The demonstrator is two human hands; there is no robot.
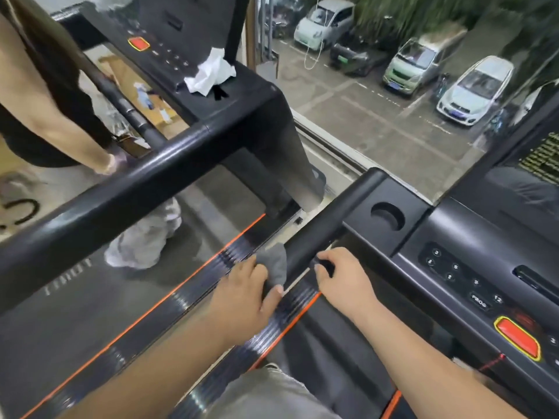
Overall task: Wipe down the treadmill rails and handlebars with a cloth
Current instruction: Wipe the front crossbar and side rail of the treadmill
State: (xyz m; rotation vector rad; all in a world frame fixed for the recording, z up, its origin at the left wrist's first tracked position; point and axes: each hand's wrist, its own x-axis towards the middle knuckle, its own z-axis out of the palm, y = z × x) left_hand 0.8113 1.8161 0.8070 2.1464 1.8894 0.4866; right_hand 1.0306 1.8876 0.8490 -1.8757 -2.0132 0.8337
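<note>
A black handlebar (329, 228) slants up to the console (472, 255). The left hand (245, 293) presses a grey cloth (273, 263) against the bar's lower end, fingers clamped on it. Just beside, the right hand (344, 276) curls its fingers round the bar's end.

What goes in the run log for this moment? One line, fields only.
step: wiping handlebar | left hand: pressing grey cloth on bar | right hand: gripping bar, no cloth | white rag: unused on neighbouring console
</note>
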